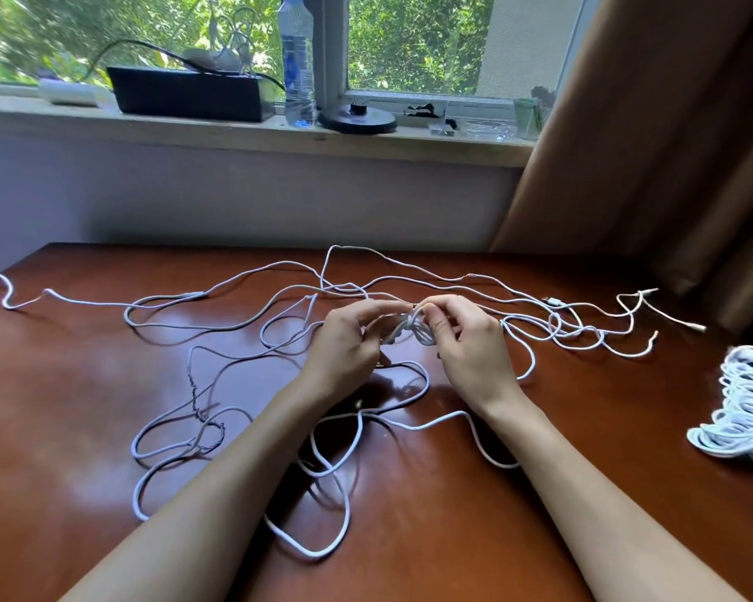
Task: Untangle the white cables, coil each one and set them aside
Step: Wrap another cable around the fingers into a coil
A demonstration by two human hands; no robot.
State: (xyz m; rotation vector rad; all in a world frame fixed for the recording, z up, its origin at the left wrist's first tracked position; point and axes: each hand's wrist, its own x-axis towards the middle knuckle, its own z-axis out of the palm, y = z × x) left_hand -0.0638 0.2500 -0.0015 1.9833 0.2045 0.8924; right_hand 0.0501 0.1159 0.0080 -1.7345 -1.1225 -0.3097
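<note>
Head view: pinching small loop (420,331) with left hand (344,343) and right hand (468,347). Ringed by tangled white cables (314,553); coiled bundle (744,410) far right.

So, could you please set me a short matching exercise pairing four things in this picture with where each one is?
Things: 1 water bottle; 2 coiled cables; 3 small loops; 4 curtain.
Places: A pinched between left hand and right hand; B right edge of the table; C on the windowsill; D right of the window.
Pairs: 1-C; 2-B; 3-A; 4-D.
</note>
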